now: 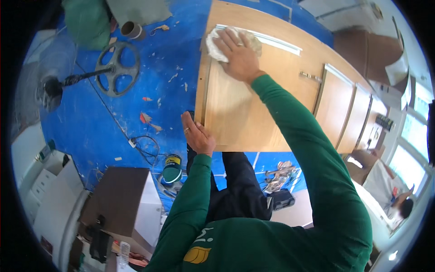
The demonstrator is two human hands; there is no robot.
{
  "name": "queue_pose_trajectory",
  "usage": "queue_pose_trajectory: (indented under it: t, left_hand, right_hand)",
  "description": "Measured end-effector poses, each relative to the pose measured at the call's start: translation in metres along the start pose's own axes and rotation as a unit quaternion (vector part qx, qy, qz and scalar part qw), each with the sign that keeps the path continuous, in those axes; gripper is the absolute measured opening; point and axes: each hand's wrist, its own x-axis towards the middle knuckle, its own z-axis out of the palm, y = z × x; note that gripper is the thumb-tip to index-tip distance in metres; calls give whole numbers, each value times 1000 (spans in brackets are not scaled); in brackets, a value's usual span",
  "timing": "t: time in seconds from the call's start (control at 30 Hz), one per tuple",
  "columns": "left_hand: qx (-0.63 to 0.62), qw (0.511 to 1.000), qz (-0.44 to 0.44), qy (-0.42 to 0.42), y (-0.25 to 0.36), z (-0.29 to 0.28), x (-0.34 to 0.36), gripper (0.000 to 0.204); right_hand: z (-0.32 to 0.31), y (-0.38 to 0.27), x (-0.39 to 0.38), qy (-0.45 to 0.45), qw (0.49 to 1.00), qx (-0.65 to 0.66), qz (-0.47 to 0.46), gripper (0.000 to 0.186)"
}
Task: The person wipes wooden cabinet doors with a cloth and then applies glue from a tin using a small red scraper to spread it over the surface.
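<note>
A light wooden cabinet (pixel 267 113) with drawer fronts lies in front of me, stretching away to the right. On its far left part, my right hand (pixel 242 59) presses a crumpled white cloth (pixel 216 47) against the wood, fingers spread over it. The cloth touches the end of a white strip (pixel 276 43) set along the panel. My left hand (pixel 198 136) rests at the cabinet's near left edge, fingers stretched out along the side and thumb apart. A small metal fitting (pixel 310 76) sits on the wood to the right.
Blue sheeting (pixel 158 90) with scraps covers the floor. A grey wheel-shaped base (pixel 118 68) stands at left, a cable (pixel 106 106) trailing nearby. A green-and-black tin (pixel 172 168) and brown box (pixel 115 195) are near my legs. Another person (pixel 401 206) is at far right.
</note>
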Motion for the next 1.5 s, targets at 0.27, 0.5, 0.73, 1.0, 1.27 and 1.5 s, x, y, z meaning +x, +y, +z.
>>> queue_pose_trajectory:
  t: [0.27, 0.5, 0.73, 1.0, 1.27, 1.5]
  left_hand:
    - [-10, 996, -82, -30, -7, -10, -4, 65]
    - [19, 997, -60, -51, 0, -6, 1, 56]
    - [-66, 987, -39, -145, -58, -13, 11, 51]
    - [-75, 974, -102, -188, -29, -57, 72, 76]
    - [-91, 990, 34, -104, 79, -46, 76, 69]
    - [-113, 948, 209, -213, 221, 42, 9, 69]
  right_hand:
    - [0, -109, -252, -189, 963, 177, -73, 97]
    - [15, 34, -84, 97, 970, -54, 217, 80]
    - [35, -123, -95, -8, 991, 124, 48, 72]
    - [3, -124, -247, -18, 933, 8, 359, 77]
    - [-3, -256, -293, -23, 929, 282, 240, 70]
    - [-123, -144, -410, 229, 693, 270, 627, 58]
